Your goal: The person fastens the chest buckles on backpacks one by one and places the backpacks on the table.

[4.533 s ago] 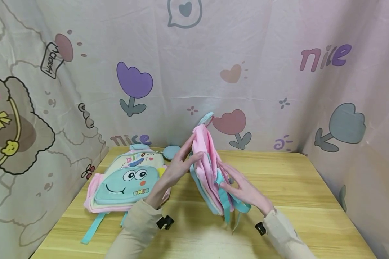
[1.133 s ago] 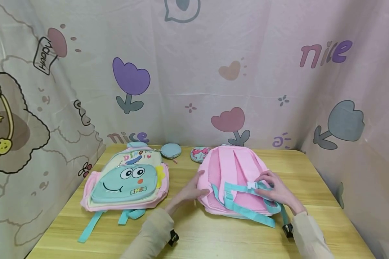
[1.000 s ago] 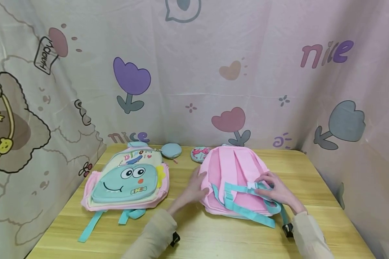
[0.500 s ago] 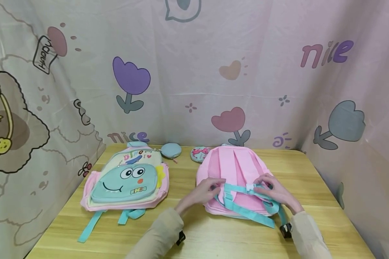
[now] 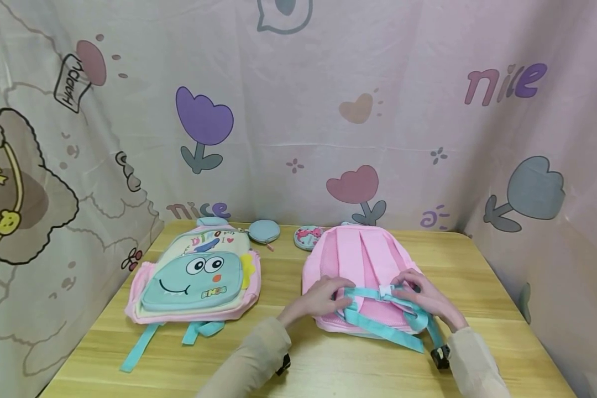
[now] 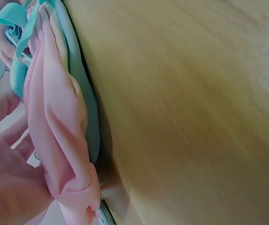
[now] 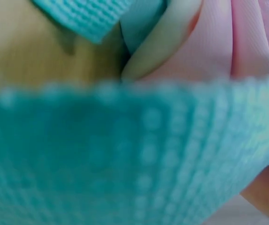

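Note:
A pink child's backpack (image 5: 348,249) lies on the table with its back panel and shoulder straps up. A teal strap (image 5: 365,292) with a white buckle (image 5: 385,290) crosses its lower part. My left hand (image 5: 320,297) has thumb and index finger at the left end of this strap, pinching it. My right hand (image 5: 426,294) pinches the strap at the buckle's right side with bent fingers. In the left wrist view the backpack's pink side (image 6: 59,112) stands beside the hand. A blurred teal strap (image 7: 125,154) fills most of the right wrist view.
To the left lies a second backpack (image 5: 194,282) with a smiling face on its front and teal straps hanging down. A round blue pouch (image 5: 264,231) and a small patterned pouch (image 5: 307,236) lie near the wooden table's (image 5: 448,260) back edge, before a printed curtain.
The pink backpack, earlier held upright on edge, now lies back side up. My left hand has moved from its left side rightward onto the teal strap; my right hand stays at the buckle.

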